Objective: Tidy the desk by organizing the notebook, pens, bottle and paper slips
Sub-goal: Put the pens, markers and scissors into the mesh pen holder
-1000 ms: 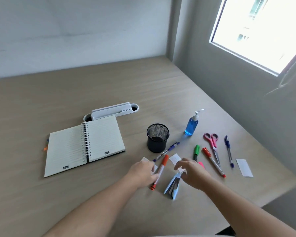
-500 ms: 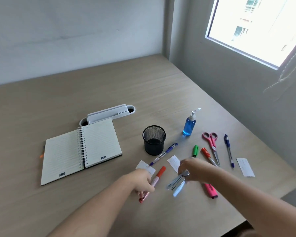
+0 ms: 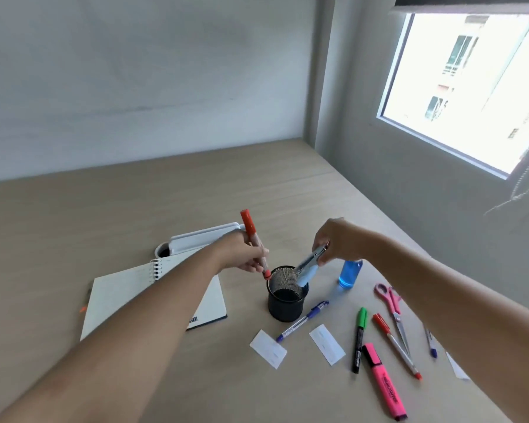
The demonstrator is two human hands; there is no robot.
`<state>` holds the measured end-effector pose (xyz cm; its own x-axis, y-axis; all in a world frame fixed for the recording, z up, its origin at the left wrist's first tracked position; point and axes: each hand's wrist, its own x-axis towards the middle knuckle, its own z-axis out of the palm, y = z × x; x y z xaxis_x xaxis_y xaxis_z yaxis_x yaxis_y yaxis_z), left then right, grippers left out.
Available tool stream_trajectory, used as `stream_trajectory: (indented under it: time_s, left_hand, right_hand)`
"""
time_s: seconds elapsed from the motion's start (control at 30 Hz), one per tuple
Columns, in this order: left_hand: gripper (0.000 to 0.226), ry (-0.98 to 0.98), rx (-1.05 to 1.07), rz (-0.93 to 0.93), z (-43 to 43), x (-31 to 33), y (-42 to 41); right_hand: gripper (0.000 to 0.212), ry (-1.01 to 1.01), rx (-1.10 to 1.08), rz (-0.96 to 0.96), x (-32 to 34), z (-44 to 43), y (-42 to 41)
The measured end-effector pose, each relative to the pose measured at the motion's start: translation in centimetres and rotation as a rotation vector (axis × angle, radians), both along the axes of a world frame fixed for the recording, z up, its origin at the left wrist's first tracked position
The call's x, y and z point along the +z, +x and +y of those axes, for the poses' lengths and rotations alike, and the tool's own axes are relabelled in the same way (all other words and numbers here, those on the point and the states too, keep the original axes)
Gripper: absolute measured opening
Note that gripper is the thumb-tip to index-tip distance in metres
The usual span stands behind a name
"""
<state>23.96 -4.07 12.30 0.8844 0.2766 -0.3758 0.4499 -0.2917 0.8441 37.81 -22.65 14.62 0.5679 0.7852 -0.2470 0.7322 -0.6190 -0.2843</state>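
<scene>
My left hand [image 3: 242, 251] grips a red-capped marker [image 3: 252, 239] nearly upright, its lower tip at the rim of the black mesh cup [image 3: 286, 303]. My right hand [image 3: 338, 239] holds a light blue stapler [image 3: 307, 267] tilted down, its end over the cup's mouth. The open spiral notebook [image 3: 126, 288] lies left of the cup, partly under my left forearm. The blue bottle [image 3: 350, 273] stands right of the cup. Two white paper slips [image 3: 268, 348] [image 3: 327, 344] lie in front, a third slip [image 3: 457, 369] at far right. A blue pen [image 3: 303, 320] lies by the cup.
On the desk to the right lie a green-capped marker [image 3: 359, 340], a pink highlighter [image 3: 384, 381], a red pen [image 3: 396, 345], pink scissors [image 3: 393, 309] and another blue pen [image 3: 430, 343]. A white desk organizer [image 3: 199, 239] sits behind the notebook. Walls bound the desk at back and right.
Both hands rose from the desk front to the mesh cup, the left carrying the red marker, the right carrying the stapler. The camera tilted up.
</scene>
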Motion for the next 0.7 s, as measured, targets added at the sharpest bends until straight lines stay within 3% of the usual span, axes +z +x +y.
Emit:
stream_trajectory:
  time_s: [0.1,0.27,0.47,0.57,0.7]
  left_hand:
    - [0.009,0.018,0.077,-0.063,-0.5,-2.4,1.1]
    - [0.008,0.136,0.09,0.021,-0.7,-7.6,1.9]
    - [0.01,0.331,0.039,0.008,-1.9,-8.8,1.3]
    - [0.017,0.354,0.024,-0.024,-2.2,-8.8,1.3]
    - [0.044,0.421,0.062,-0.111,-1.6,-8.1,1.4]
  right_hand:
    - [0.036,-0.085,0.031,-0.012,-2.0,2.1,-0.1]
    - [0.041,-0.207,0.12,0.002,-6.1,4.9,-0.6]
    - [0.043,-0.295,0.15,-0.044,-8.1,4.5,-2.5]
    - [0.043,-0.235,0.169,-0.051,-8.4,4.6,-2.7]
    - [0.028,-0.025,0.135,-0.031,-7.8,4.6,-1.9]
